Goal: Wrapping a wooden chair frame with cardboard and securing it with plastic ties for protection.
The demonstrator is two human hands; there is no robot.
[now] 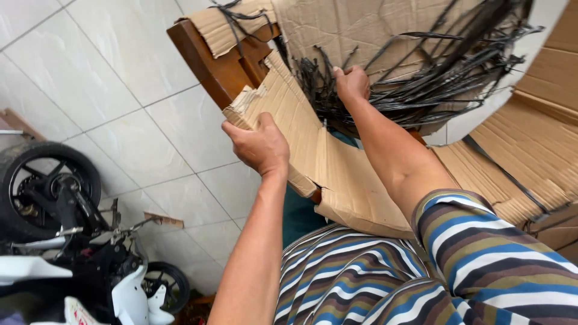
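My left hand (260, 145) grips the left edge of a bent sheet of brown corrugated cardboard (337, 174) held up in front of me. My right hand (352, 82) is closed on the top of that sheet, right against a tangled bundle of black plastic straps (445, 72). The straps spread out to the upper right over more cardboard. A brown wooden chair frame (220, 66) stands behind the sheet, partly wrapped in torn cardboard (226, 24). My striped shirt fills the lower right.
Flattened cardboard sheets (530, 144) are piled at the right with a black strap across them. A small motorbike (66, 241) with a black tyre and white body stands at the lower left on the white tiled floor (120, 90).
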